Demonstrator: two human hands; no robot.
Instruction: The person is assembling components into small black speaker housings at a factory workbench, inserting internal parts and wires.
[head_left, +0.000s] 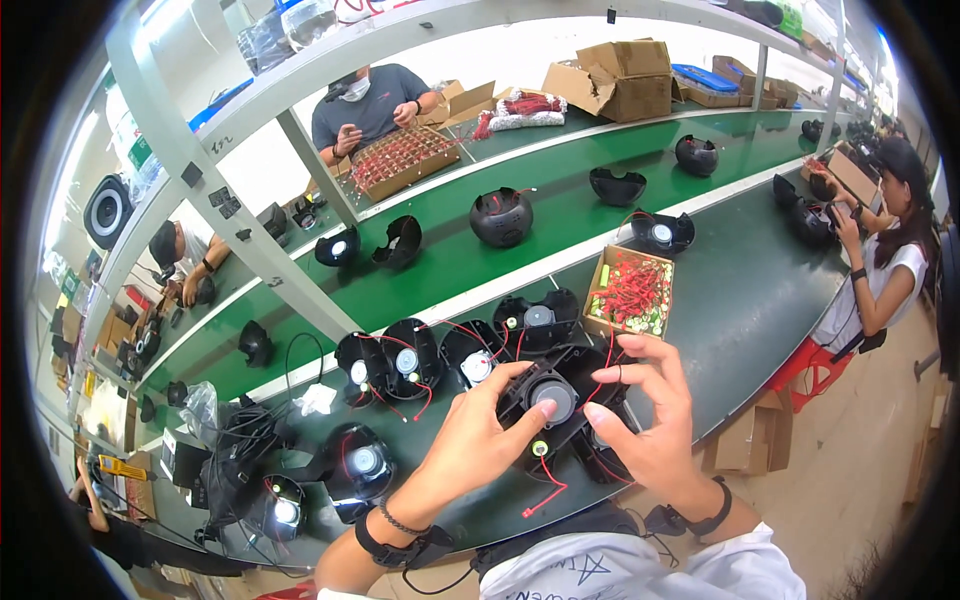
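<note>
My left hand (478, 432) grips a black plastic shell half (512, 398), its thumb pressing on the grey round speaker (552, 402) set inside. Beside it on the right, my right hand (650, 420) has its thumb and fingers spread. A thin red wire (597, 392) passes close to those fingertips; I cannot tell whether they touch it. Below the speaker, a small yellow-green cylindrical part (540, 448) has a red lead (548, 497) hanging from it. More black shell parts lie partly hidden under my hands.
Several shells with speakers line the bench, including one at the left (366, 460). A carton of red-wired parts (632, 290) stands beyond my right hand. Black cables (240, 440) pile up at left. A green conveyor (440, 262) carries shells. Co-workers sit across and at right.
</note>
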